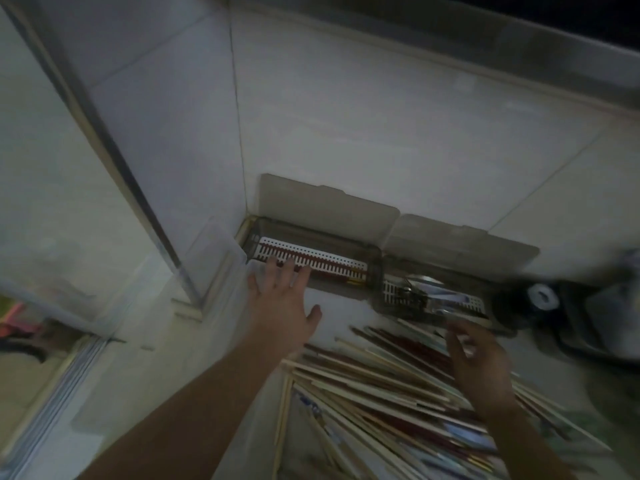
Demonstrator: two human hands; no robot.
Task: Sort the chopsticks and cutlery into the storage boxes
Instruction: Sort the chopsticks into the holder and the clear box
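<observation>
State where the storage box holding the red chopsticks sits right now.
In the head view, the storage box with red chopsticks sits in the tiled wall corner, lid open, left of the cutlery box; the left hand reaches its front edge.

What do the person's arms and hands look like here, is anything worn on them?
Both are bare. The left hand and its forearm show no sleeve, glove, watch or ring in this dim view. The right hand is blurred, so small items cannot be ruled out, but no glove or sleeve shows on it or its forearm either.
</observation>
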